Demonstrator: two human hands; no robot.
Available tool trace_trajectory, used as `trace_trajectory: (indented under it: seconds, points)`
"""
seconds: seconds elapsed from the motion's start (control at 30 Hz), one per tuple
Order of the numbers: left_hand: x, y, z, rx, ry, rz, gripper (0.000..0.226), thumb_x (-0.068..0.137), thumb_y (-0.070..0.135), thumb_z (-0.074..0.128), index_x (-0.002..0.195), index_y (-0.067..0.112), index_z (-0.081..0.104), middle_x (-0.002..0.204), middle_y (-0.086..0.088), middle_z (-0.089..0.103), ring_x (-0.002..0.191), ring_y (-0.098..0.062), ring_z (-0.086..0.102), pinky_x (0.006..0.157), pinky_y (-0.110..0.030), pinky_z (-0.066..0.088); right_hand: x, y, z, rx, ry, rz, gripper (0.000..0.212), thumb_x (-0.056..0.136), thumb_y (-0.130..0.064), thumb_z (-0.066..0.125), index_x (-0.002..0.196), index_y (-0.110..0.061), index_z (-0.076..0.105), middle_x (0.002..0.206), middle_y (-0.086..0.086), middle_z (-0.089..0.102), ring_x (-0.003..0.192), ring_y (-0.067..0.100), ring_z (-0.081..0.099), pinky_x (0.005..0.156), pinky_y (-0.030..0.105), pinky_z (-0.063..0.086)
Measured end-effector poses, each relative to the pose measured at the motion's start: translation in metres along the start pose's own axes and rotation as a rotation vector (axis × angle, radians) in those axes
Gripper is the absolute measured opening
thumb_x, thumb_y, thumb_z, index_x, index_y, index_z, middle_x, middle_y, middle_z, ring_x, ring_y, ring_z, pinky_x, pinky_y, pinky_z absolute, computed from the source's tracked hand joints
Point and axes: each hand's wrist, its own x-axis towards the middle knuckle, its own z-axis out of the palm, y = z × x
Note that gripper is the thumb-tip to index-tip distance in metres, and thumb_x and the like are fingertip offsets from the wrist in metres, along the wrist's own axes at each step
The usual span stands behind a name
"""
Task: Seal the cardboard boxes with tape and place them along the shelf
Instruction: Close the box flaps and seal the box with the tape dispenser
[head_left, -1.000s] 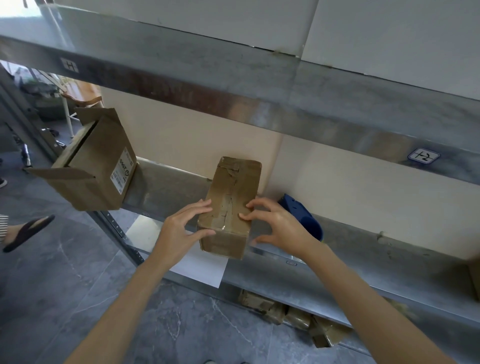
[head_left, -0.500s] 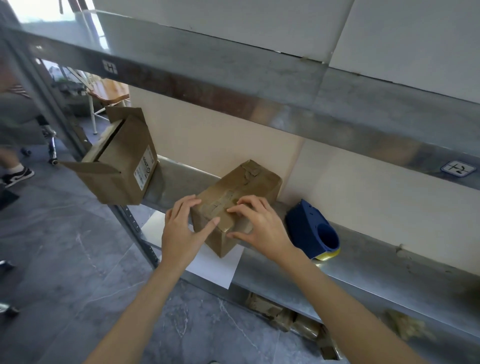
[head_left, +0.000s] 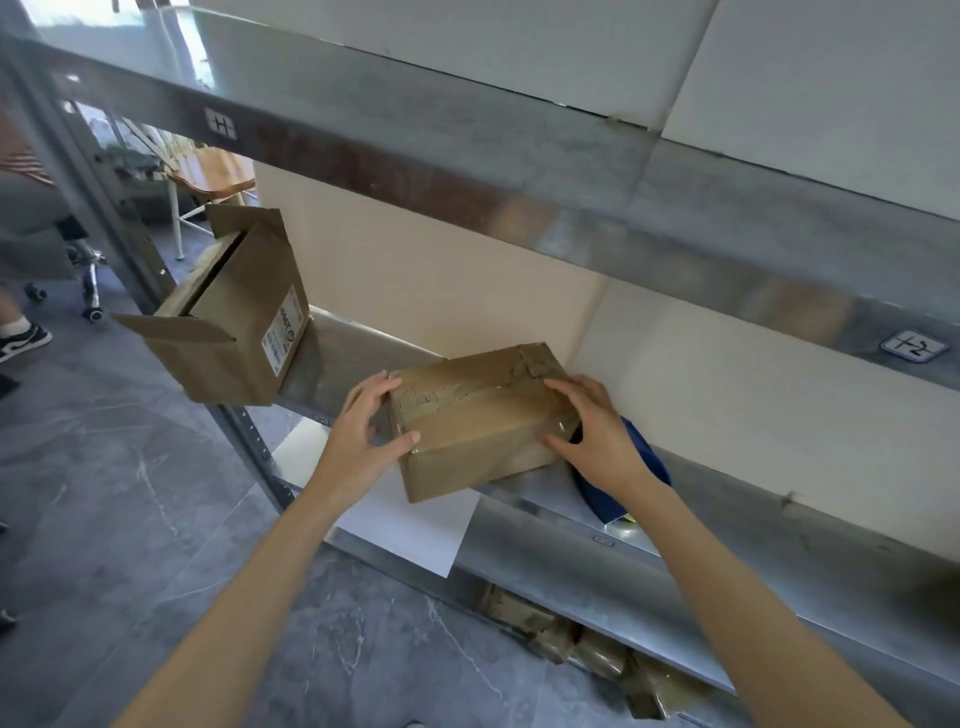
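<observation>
Grey marbled floor (head_left: 104, 493) lies left of the grey metal shelf (head_left: 727, 545). At the shelf's left end is an open brown cardboard box with white label (head_left: 234, 322). Left hand (head_left: 363, 441) and right hand (head_left: 597, 431) clasp opposite ends of the taped brown cardboard box (head_left: 478, 421) — it sits on the shelf's front edge, over a white paper sheet (head_left: 410, 525). Blue tape dispenser (head_left: 644, 457) sits behind the right hand.

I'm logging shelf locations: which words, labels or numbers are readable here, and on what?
"H": small white tag on the upper metal shelf's front edge, left.
Second white tag, same edge, right: a "2", rest unclear.
White sticker on the open brown cardboard box: too blurred.
</observation>
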Motion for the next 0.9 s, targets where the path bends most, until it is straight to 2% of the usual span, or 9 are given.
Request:
trace_trajectory:
  seconds: [0.1, 0.23, 0.33, 0.43, 0.5, 0.6, 0.73, 0.83, 0.9]
  points:
    - [0.011, 0.003, 0.003, -0.062, 0.022, -0.044, 0.058, 0.090, 0.000, 0.064, 0.135, 0.032, 0.048, 0.149, 0.018, 0.035, 0.135, -0.005, 0.037, 0.112, -0.037, 0.038, -0.013, 0.000, 0.000, 0.008, 0.079, -0.014, 0.057, 0.082, -0.025, 0.079, 0.134, -0.025, 0.055, 0.132, 0.001, 0.040, 0.120, 0.018, 0.047, 0.100, 0.023, 0.040]
    - [0.021, 0.010, 0.016, -0.053, 0.074, -0.065, 0.055, 0.094, 0.014, 0.064, 0.143, 0.026, 0.042, 0.156, 0.015, 0.030, 0.140, -0.005, 0.029, 0.117, -0.034, 0.030, -0.029, 0.006, 0.001, 0.057, 0.056, -0.017, 0.069, 0.073, -0.036, 0.084, 0.134, -0.029, 0.054, 0.123, 0.000, 0.041, 0.111, 0.013, 0.049, 0.097, 0.026, 0.047]
    - [0.024, 0.017, 0.028, 0.035, 0.101, -0.033, 0.063, 0.092, 0.026, 0.069, 0.147, 0.023, 0.037, 0.157, 0.010, 0.029, 0.138, -0.002, 0.029, 0.116, -0.031, 0.028, -0.034, 0.013, 0.000, 0.094, 0.075, -0.022, 0.068, 0.071, -0.031, 0.086, 0.131, -0.031, 0.055, 0.121, -0.003, 0.044, 0.104, 0.009, 0.054, 0.092, 0.025, 0.052]
    - [0.026, 0.022, 0.035, 0.071, 0.097, -0.007, 0.066, 0.091, 0.025, 0.071, 0.146, 0.021, 0.037, 0.152, 0.006, 0.035, 0.137, -0.008, 0.034, 0.115, -0.034, 0.032, -0.037, 0.020, -0.003, 0.154, 0.124, -0.016, 0.062, 0.068, -0.024, 0.087, 0.125, -0.023, 0.062, 0.118, -0.003, 0.048, 0.103, 0.009, 0.056, 0.092, 0.028, 0.053]
    - [0.028, 0.024, 0.038, 0.096, 0.088, 0.011, 0.066, 0.090, 0.024, 0.071, 0.146, 0.020, 0.036, 0.151, 0.005, 0.035, 0.134, -0.006, 0.035, 0.112, -0.030, 0.033, -0.038, 0.024, -0.005, 0.164, 0.130, -0.041, 0.061, 0.067, -0.023, 0.086, 0.124, -0.019, 0.065, 0.117, -0.002, 0.050, 0.102, 0.011, 0.057, 0.094, 0.029, 0.052]
    - [0.030, 0.023, 0.041, 0.134, 0.091, 0.037, 0.065, 0.090, 0.024, 0.072, 0.145, 0.020, 0.037, 0.153, 0.007, 0.031, 0.130, 0.001, 0.032, 0.110, -0.025, 0.031, -0.039, 0.027, -0.009, 0.131, 0.111, -0.062, 0.064, 0.067, -0.035, 0.083, 0.125, -0.018, 0.064, 0.120, -0.002, 0.048, 0.109, 0.014, 0.056, 0.100, 0.032, 0.049]
    - [0.033, 0.019, 0.045, 0.179, 0.056, 0.066, 0.068, 0.088, 0.025, 0.073, 0.145, 0.019, 0.037, 0.152, 0.009, 0.032, 0.129, 0.003, 0.032, 0.109, -0.024, 0.030, -0.034, 0.018, -0.009, 0.043, 0.089, -0.039, 0.064, 0.072, -0.065, 0.068, 0.124, -0.029, 0.061, 0.133, -0.009, 0.039, 0.127, 0.005, 0.040, 0.106, 0.023, 0.037]
    - [0.040, 0.024, 0.048, 0.244, 0.094, 0.061, 0.063, 0.081, 0.026, 0.077, 0.135, 0.023, 0.045, 0.140, 0.011, 0.041, 0.119, -0.002, 0.042, 0.102, -0.031, 0.041, -0.022, 0.008, -0.003, 0.009, 0.145, 0.000, 0.057, 0.081, -0.066, 0.060, 0.126, -0.031, 0.057, 0.139, -0.012, 0.033, 0.133, 0.007, 0.035, 0.106, 0.026, 0.036]
    - [0.046, 0.030, 0.050, 0.366, 0.138, 0.071, 0.057, 0.076, 0.032, 0.074, 0.126, 0.028, 0.048, 0.135, 0.014, 0.043, 0.114, -0.009, 0.049, 0.089, -0.039, 0.050, -0.011, 0.003, 0.000, -0.007, 0.171, 0.029, 0.055, 0.085, -0.064, 0.058, 0.130, -0.032, 0.052, 0.145, -0.011, 0.029, 0.137, 0.011, 0.031, 0.110, 0.033, 0.036]
